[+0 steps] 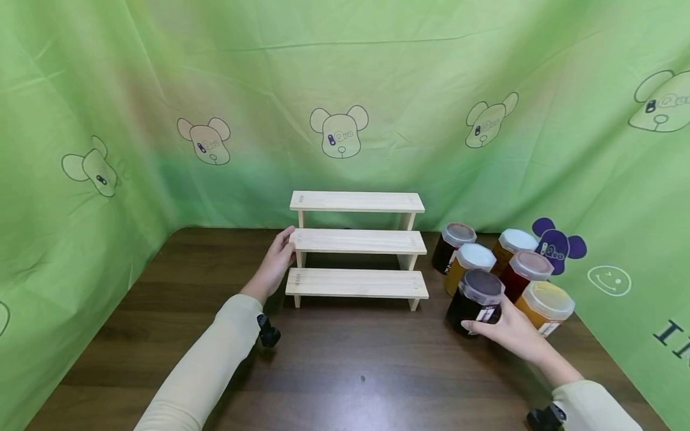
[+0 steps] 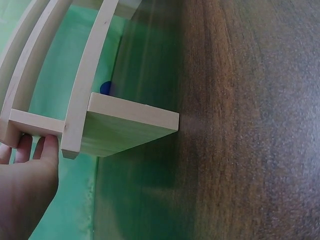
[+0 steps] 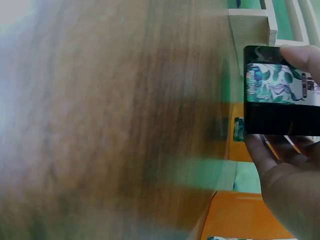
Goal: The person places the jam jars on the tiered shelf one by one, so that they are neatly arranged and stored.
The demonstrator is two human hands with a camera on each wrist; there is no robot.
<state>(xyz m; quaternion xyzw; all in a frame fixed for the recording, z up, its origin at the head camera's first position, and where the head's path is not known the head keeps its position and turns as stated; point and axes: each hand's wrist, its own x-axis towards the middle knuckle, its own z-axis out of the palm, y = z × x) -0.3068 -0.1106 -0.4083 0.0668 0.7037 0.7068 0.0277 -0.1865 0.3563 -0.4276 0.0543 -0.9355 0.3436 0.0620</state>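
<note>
A pale wooden three-step stand [image 1: 357, 240] is on the brown table. My left hand [image 1: 274, 263] holds it at the left end, by the middle step; in the left wrist view, fingertips [image 2: 50, 145] curl against the side support. On the right, my right hand [image 1: 514, 332] grips a dark jar [image 1: 468, 308] with a clear lid, thumb on the near side and fingers around its right. The jar stays upright, and the right wrist view shows its patterned label [image 3: 275, 82].
Behind the dark jar stand several more: another dark one [image 1: 444, 251], a yellow one [image 1: 457, 272], an amber one [image 1: 502, 252], a red one [image 1: 514, 280], and a yellow-orange one [image 1: 539, 308] right beside my hand. A green printed cloth [image 1: 259, 78] hangs around the table [image 1: 334, 371].
</note>
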